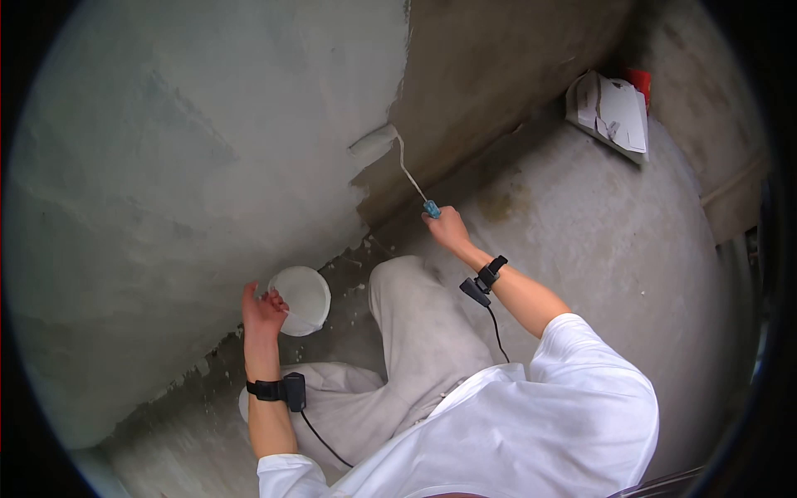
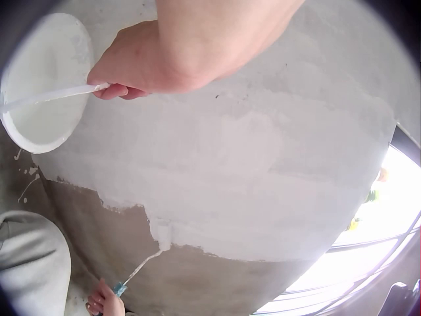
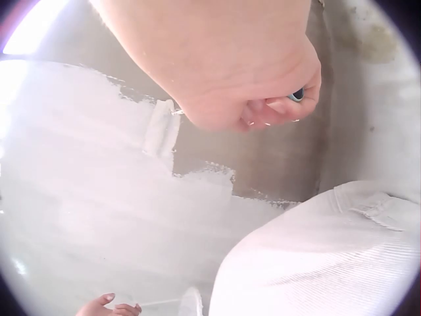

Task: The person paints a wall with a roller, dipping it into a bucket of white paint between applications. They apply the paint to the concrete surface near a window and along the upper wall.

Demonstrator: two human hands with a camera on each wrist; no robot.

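My right hand (image 1: 448, 227) grips the blue handle (image 1: 432, 209) of a paint roller (image 1: 374, 144), whose white sleeve lies against the wall at the border of white paint and bare grey-brown plaster. In the left wrist view the same roller (image 2: 161, 236) shows on the paint's ragged edge. My left hand (image 1: 264, 312) holds the thin white bail of a paint bucket (image 1: 302, 286), its fingers curled round it. The bail (image 2: 56, 95) stretches across the bucket's mouth in the left wrist view. Pale paint coats the bucket's inside.
White paint covers much of the wall (image 1: 207, 124); a bare brown strip (image 1: 473, 75) runs along its right and lower side. Paint drips spot the floor by the bucket. A torn white box (image 1: 614, 112) lies at the far corner. My bent knee (image 1: 407, 290) is between the hands.
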